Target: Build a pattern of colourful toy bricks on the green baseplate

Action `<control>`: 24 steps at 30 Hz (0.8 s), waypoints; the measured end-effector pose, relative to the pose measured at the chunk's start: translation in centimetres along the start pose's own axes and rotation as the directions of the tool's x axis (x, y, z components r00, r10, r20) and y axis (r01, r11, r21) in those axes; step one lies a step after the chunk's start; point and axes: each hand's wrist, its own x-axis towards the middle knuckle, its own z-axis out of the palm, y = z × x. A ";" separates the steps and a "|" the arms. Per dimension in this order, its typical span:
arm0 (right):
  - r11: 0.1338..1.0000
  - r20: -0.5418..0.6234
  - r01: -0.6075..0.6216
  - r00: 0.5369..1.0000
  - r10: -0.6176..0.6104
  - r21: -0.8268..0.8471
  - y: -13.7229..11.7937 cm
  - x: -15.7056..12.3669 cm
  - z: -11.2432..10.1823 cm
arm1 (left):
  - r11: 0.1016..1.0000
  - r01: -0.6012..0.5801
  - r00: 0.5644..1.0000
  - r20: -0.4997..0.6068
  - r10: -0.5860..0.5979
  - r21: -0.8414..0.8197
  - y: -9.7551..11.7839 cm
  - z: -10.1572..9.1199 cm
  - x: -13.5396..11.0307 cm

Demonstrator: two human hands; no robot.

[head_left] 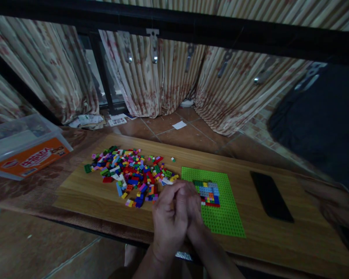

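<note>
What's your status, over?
Left hand and right hand pressed together, contents hidden. Flat green studded baseplate beside them, small multicoloured brick patch on it. Loose coloured brick pile left, nothing blocking.

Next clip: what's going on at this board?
A person has both hands pressed together, left hand against right hand, over a wooden board, between a loose pile of coloured bricks and a green baseplate. A small patch of bricks already sits on the baseplate. Whether the hands hold a brick is hidden. A black phone lies further right.
</note>
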 end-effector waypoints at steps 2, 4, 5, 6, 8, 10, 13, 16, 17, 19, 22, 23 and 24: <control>0.999 -0.013 -0.043 0.999 0.043 -0.018 -0.3 0.1 -0.9 | 0.998 0.054 0.998 -0.016 -0.054 0.024 -0.5 -0.3 0.5; 0.997 -0.037 -0.073 0.997 0.073 0.007 -0.5 0.1 -1.6 | 0.993 0.109 0.994 -0.006 -0.109 0.047 -1.0 -0.4 0.8; 0.997 -0.057 -0.080 0.995 0.081 0.022 -0.5 0.0 -1.9 | 0.989 0.131 0.991 0.008 -0.132 0.064 -1.3 -0.4 0.9; 0.995 -0.082 -0.087 0.992 0.090 0.038 -0.5 0.0 -2.2 | 0.985 0.148 0.988 0.027 -0.151 0.085 -1.5 -0.4 0.9; 0.992 -0.138 -0.107 0.984 0.116 0.073 0.0 -0.2 -3.1 | 0.977 0.165 0.981 0.085 -0.177 0.132 -1.9 -0.2 0.8; 0.985 -0.178 -0.134 0.972 0.151 0.108 0.8 -0.3 -4.4 | 0.971 0.159 0.968 0.163 -0.188 0.176 -2.1 0.2 0.6; 0.973 -0.180 -0.172 0.964 0.198 0.152 2.6 -0.5 -7.1 | 0.966 0.120 0.947 0.264 -0.181 0.231 -2.3 1.1 0.1; 0.954 -0.120 -0.211 0.963 0.240 0.214 4.6 -1.2 -9.8 | 0.956 0.088 0.938 0.300 -0.174 0.280 -2.1 2.1 -0.3; 0.948 -0.110 -0.225 0.961 0.254 0.226 5.2 -1.5 -10.6 | 0.953 0.082 0.936 0.306 -0.175 0.293 -2.0 2.4 -0.3; 0.942 -0.111 -0.250 0.954 0.280 0.225 6.2 -2.0 -11.7 | 0.949 0.071 0.930 0.324 -0.174 0.306 -1.8 3.1 -0.5; 0.948 -0.104 -0.266 0.952 0.287 0.176 6.9 -2.5 -12.3 | 0.949 0.072 0.913 0.363 -0.187 0.308 -1.5 4.0 -0.7; 0.952 -0.090 -0.266 0.956 0.281 0.153 6.9 -2.6 -12.4 | 0.947 0.075 0.907 0.373 -0.194 0.311 -1.5 4.3 -0.8; 0.956 -0.078 -0.262 0.959 0.273 0.129 7.0 -2.5 -12.4 | 0.946 0.077 0.903 0.379 -0.200 0.316 -1.4 4.5 -0.9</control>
